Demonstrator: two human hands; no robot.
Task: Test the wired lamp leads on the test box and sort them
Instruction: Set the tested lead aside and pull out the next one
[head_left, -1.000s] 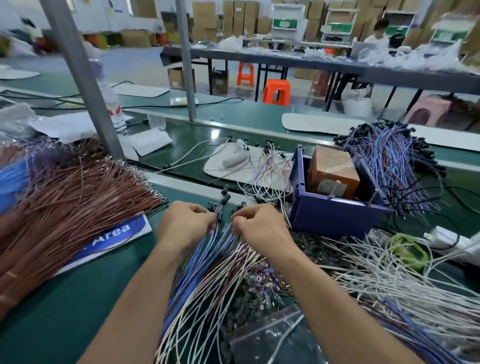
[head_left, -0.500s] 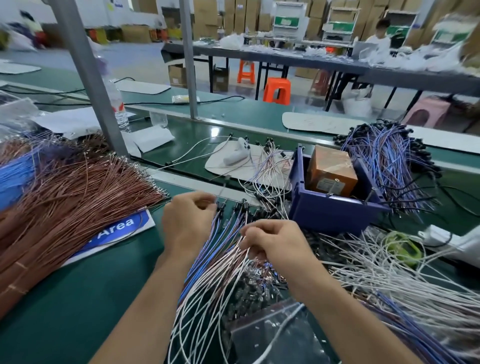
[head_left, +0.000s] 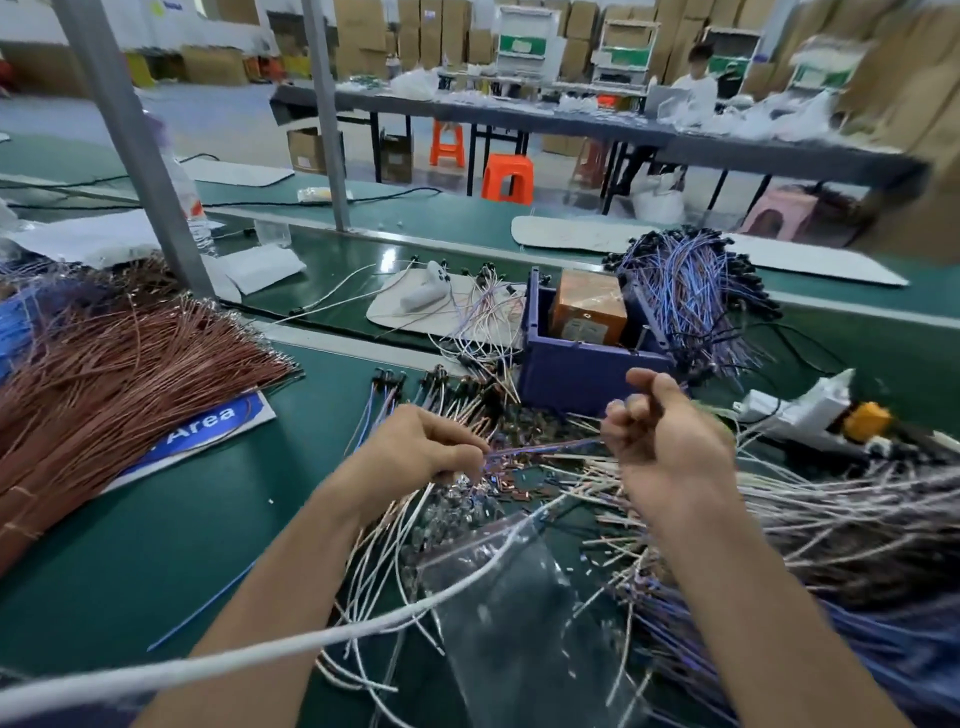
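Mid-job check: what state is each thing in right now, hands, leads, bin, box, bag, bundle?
left hand: pinching the held leads
right hand: fingers curled round the held leads
held leads: stretched between both hands, blurred
purple bin: upright, holding the orange box
orange box: closed, inside the purple bin
clear bag: lying flat; open or sealed unclear
brown wire bundle: lying fanned out, untouched

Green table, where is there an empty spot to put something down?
The biggest bare green patch lies near-left, between the brown wire bundle, the blue sign and the left forearm. A smaller one sits between the folded paper and the white pad. The middle and right are crowded with leads and a plastic bag.
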